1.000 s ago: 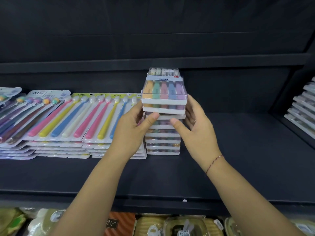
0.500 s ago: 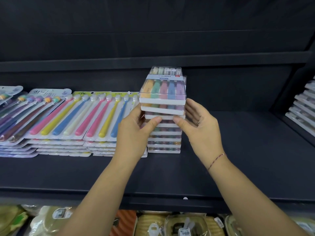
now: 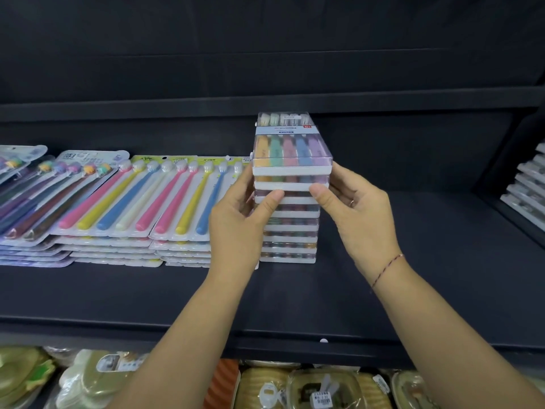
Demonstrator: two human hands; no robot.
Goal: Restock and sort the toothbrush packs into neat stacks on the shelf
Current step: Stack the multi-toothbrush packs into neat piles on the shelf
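Clamping top packs by side edges with curled left hand and right hand; seemingly light, rigid, slippery.

Boxed pack stack on shelf, carded stacks just left, perhaps more packs far right.

On a black shelf, a left hand and a right hand gripped opposite sides of a stack of clear toothbrush boxes, thumbs on its front. Toothbrush blister packs lay stacked beside it.
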